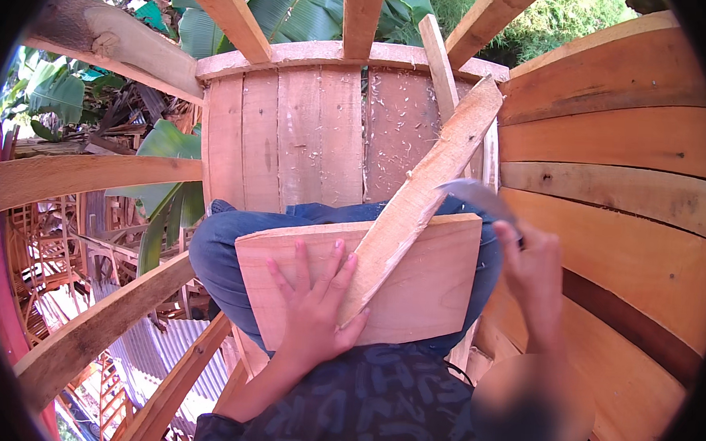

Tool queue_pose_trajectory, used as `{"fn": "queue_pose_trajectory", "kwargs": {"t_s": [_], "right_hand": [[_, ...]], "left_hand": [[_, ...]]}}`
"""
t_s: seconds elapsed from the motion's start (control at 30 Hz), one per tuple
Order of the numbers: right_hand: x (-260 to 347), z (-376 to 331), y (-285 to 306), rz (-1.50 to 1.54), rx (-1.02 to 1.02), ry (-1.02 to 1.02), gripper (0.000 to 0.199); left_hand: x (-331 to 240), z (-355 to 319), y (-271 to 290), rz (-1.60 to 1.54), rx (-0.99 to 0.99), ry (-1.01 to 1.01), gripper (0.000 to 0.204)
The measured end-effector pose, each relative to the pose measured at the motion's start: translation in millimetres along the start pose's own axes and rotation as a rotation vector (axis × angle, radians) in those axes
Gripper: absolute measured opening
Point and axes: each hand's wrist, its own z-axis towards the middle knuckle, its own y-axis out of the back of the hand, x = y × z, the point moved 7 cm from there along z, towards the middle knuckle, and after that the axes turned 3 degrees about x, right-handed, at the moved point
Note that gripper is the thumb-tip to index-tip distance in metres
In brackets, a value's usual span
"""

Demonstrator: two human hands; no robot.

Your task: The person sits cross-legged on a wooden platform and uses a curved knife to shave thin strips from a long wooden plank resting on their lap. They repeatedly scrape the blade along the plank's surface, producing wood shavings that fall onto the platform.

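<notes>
Across my lap rests a flat wooden board (425, 292), tilted over my legs in blue jeans. A long, rough-edged wooden strip (418, 193) lies slantwise on it, its upper end reaching far right past the board. My left hand (317, 298) is spread flat on the board, fingers apart. The strip's lower end sits between its index finger and thumb. My right hand (531, 258) is closed round the dark handle of a knife with a curved blade (479, 197). The blade's tip is at the strip's right edge; whether it touches, I cannot tell.
Planks floor the platform (281, 137), with wood shavings (402, 115) scattered ahead. A plank wall (610, 194) stands close on the right. Open wooden rails (91, 183) run along the left, with corrugated metal sheet (174, 359) below. A narrow stick (437, 57) leans beyond the strip.
</notes>
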Motion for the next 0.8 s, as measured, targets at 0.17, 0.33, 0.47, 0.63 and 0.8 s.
{"fn": "queue_pose_trajectory", "kwargs": {"t_s": [0.17,0.33,0.47,0.63,0.8], "right_hand": [[18.7,7.2,-41.1,-0.106,0.026,0.115,0.053],[-0.9,29.3,-22.9,-0.109,-0.012,0.02,0.059],[-63.5,60.6,22.3,-0.122,-0.186,-0.181,0.061],[-12.6,13.4,2.5,0.029,0.005,-0.086,0.058],[23.9,3.0,-46.3,-0.149,0.129,0.119,0.054]], "left_hand": [[1.8,2.0,3.5,-0.009,0.013,0.007,0.079],[0.1,4.0,2.8,-0.018,0.012,0.009,0.077],[3.3,-2.0,0.4,-0.027,0.004,-0.009,0.077],[1.6,0.9,-0.2,-0.028,-0.012,-0.009,0.077],[3.5,0.4,2.2,-0.027,-0.001,0.01,0.078]]}}
